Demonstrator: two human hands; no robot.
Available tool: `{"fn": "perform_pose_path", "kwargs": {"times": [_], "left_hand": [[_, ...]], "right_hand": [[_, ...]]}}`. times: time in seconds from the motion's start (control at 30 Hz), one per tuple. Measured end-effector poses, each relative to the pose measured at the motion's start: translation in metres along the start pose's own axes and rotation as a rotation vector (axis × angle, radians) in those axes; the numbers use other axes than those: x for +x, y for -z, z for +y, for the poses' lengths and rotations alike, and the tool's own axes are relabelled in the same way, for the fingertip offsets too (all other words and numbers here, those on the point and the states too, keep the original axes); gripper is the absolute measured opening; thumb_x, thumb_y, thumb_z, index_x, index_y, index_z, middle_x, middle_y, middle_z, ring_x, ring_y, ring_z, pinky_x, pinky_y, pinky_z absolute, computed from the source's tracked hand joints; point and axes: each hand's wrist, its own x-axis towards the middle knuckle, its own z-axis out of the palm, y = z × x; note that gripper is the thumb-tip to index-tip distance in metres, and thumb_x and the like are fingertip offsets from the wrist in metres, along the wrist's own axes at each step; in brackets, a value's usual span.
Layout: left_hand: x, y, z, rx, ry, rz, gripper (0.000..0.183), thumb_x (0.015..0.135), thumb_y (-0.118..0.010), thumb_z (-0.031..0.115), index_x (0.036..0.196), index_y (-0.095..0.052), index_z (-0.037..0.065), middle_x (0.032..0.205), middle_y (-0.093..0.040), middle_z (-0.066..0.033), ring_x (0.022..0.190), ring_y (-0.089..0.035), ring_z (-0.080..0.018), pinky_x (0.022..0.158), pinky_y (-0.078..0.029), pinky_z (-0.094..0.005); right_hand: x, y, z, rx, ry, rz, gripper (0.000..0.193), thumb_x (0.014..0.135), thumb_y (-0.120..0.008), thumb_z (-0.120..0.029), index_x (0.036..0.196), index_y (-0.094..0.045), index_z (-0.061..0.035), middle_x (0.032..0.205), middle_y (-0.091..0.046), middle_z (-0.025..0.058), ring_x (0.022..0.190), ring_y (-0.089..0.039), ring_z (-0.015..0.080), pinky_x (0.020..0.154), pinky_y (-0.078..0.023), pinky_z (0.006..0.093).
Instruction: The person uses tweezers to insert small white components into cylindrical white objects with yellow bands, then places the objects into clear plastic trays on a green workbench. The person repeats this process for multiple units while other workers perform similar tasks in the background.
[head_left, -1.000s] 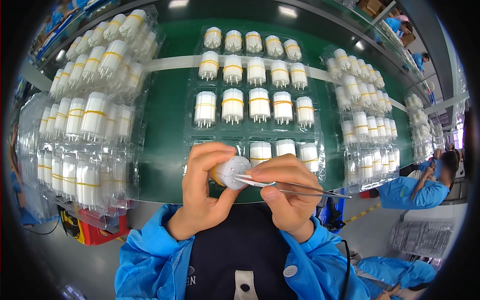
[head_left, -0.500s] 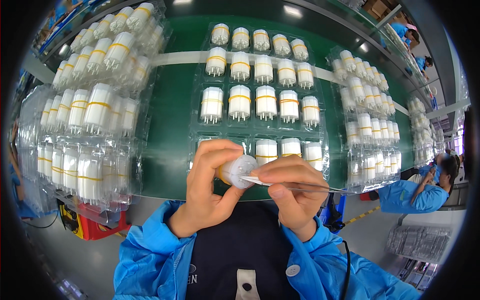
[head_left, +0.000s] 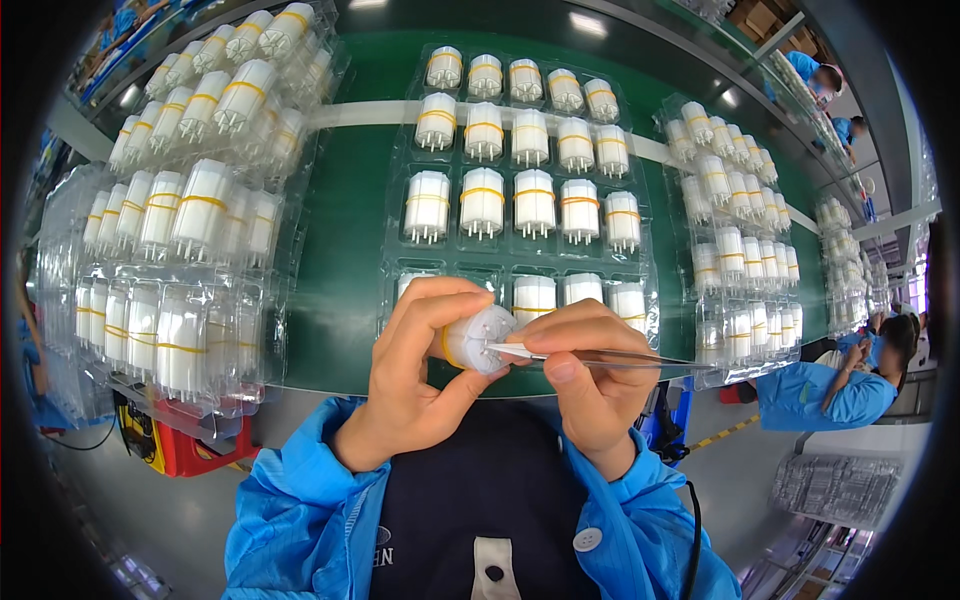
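My left hand is closed round a white plastic cylinder with a yellow band, holding it tilted so its pinned end faces right. Between the thumb and fingers of my right hand are metal tweezers. Their pale tips touch or nearly touch the pinned end; whether they grip anything there is too small to tell. Just beyond my hands lies a clear plastic tray with rows of similar white cylinders, pins toward me. My left hand partly covers its nearest row.
Stacked clear trays of banded cylinders stand at the left, and more stacks at the right, all on a green table. Below the table at left is a red crate. A person in blue sits at far right.
My right hand and the tweezers have shifted slightly, with the thumb a little higher. My left hand keeps its hold on the cylinder. The whole view has moved a touch.
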Motion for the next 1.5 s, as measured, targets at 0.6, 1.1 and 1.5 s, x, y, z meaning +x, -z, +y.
{"fn": "perform_pose_path", "kwargs": {"times": [0.6,1.1,1.5], "left_hand": [[-0.0001,0.0004,-0.0001,0.008,0.020,-0.018,0.051,0.078,-0.070,-0.003,0.124,-0.048,-0.003,0.121,-0.048,-0.0182,0.104,-0.056,-0.0212,0.087,-0.049,-0.0314],[-0.0003,-0.0010,-0.0015,0.048,0.009,-0.020,0.050,0.078,-0.069,-0.006,0.123,-0.048,-0.003,0.121,-0.048,-0.0182,0.104,-0.057,-0.0209,0.085,-0.050,-0.0301],[0.0004,-0.0023,-0.0050,0.068,0.004,-0.035,0.050,0.076,-0.071,-0.005,0.122,-0.050,-0.003,0.120,-0.049,-0.0190,0.104,-0.057,-0.0219,0.086,-0.049,-0.0311]], "right_hand": [[-0.0020,-0.0007,0.0045,0.091,-0.025,0.039,0.015,0.083,-0.066,-0.001,0.097,-0.068,0.0039,0.093,-0.069,0.0164,0.084,-0.065,0.0214,0.072,-0.052,0.0305],[-0.0032,-0.0010,0.0054,0.104,-0.042,0.063,0.013,0.083,-0.065,0.000,0.096,-0.068,0.0037,0.092,-0.069,0.0155,0.083,-0.064,0.0207,0.072,-0.051,0.0304],[-0.0042,0.0025,0.0078,0.089,-0.040,0.060,0.013,0.082,-0.066,0.002,0.095,-0.068,0.0042,0.091,-0.069,0.0158,0.083,-0.064,0.0212,0.072,-0.052,0.0304]]}}
